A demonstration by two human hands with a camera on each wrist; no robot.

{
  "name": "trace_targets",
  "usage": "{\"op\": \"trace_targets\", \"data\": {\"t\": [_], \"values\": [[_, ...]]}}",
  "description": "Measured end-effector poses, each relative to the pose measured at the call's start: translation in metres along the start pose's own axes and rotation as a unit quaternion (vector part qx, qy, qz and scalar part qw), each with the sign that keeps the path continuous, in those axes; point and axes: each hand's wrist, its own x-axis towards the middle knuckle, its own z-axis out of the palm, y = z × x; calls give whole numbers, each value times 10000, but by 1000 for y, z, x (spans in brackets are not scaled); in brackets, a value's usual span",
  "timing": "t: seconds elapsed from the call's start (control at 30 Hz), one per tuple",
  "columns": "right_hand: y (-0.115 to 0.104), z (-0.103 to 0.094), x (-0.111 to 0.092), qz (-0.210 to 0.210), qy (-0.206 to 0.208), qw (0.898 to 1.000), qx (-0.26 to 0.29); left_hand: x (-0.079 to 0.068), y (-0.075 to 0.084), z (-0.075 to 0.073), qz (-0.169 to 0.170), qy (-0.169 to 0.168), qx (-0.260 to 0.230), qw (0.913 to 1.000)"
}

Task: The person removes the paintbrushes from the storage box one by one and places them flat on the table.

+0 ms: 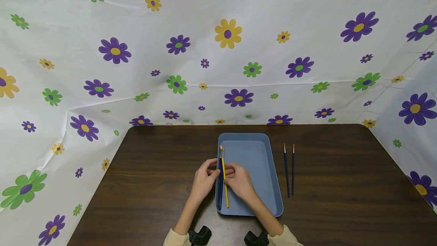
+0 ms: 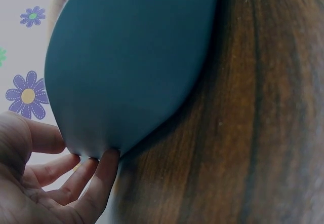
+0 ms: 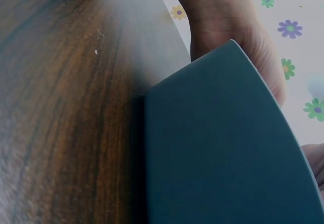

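Observation:
A yellow-handled paintbrush [image 1: 226, 194] lies lengthwise along the left side of the blue-grey tray [image 1: 249, 153], slightly slanted. Right beside it, against the tray's left wall, are dark blue paintbrushes [image 1: 220, 196]. My right hand [image 1: 240, 182] reaches over the tray and pinches the yellow paintbrush at mid-handle. At the left rim, my left hand [image 1: 203, 180] grips the tray's edge, its thumb over the rim by the dark brushes. In the left wrist view, the left fingertips [image 2: 109, 160] touch the tray's wall. The tray's outer wall [image 3: 217, 133] hides the right fingers in the right wrist view.
Two more dark blue paintbrushes [image 1: 286, 174] lie side by side on the brown wooden table [image 1: 341, 185], right of the tray. A white flowered cloth [image 1: 191, 105] hangs behind the table. Black wrist devices [image 1: 200, 235] sit at both cream sleeves.

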Motion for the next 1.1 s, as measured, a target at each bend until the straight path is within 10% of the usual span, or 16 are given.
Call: {"op": "trace_targets", "data": {"t": [0.63, 1.1], "values": [[-2, -4, 1, 345, 250, 9982, 414, -1, 3, 0, -181, -28, -128, 9997], [-7, -12, 2, 967, 350, 9776, 1838, 0, 2, 1, -198, -16, -180, 9996]]}}
